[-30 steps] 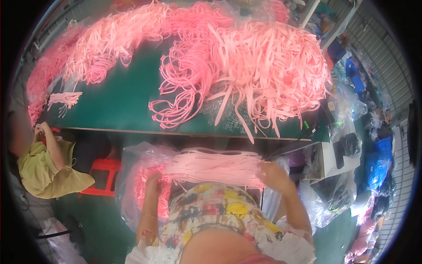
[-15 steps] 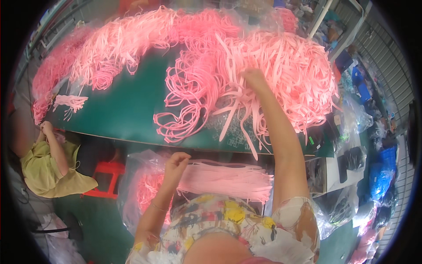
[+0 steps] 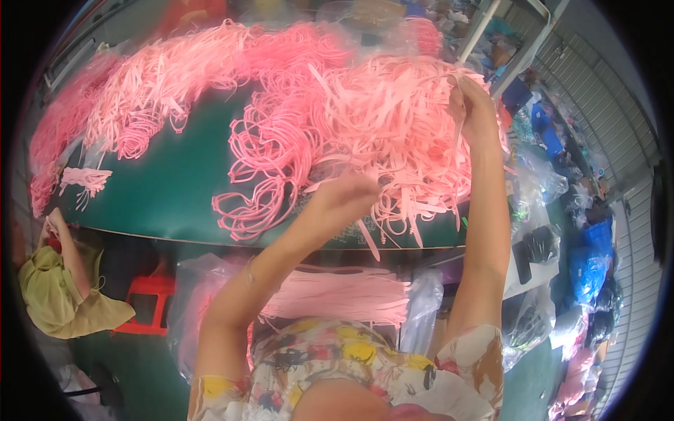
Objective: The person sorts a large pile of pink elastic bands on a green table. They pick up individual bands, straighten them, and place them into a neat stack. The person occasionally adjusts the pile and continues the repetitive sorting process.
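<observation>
— What carries it all?
— Green worktable [image 3: 189, 168]. Heap of pale pink flat straps [image 3: 393, 119] crowds its right end; brighter pink looped cords [image 3: 270, 151] beside it, toward the middle. Row of laid straps [image 3: 337, 298] below the front edge, against a patterned shirt [image 3: 358, 351].
— Hands?
— Right hand [image 3: 472, 105] at the heap's far right side, fingers pinched on what looks like a single strap [image 3: 458, 133]. Left hand [image 3: 351, 193] curled over the heap's front; blurred, can't tell if it grips.
— Step?
— Picking straps out, I'd judge. Next move calls for a pull free of the tangle.
— Room?
— Bare tabletop left of the cords, out to the front edge. One strap end [image 3: 372, 245] overhangs that edge.
</observation>
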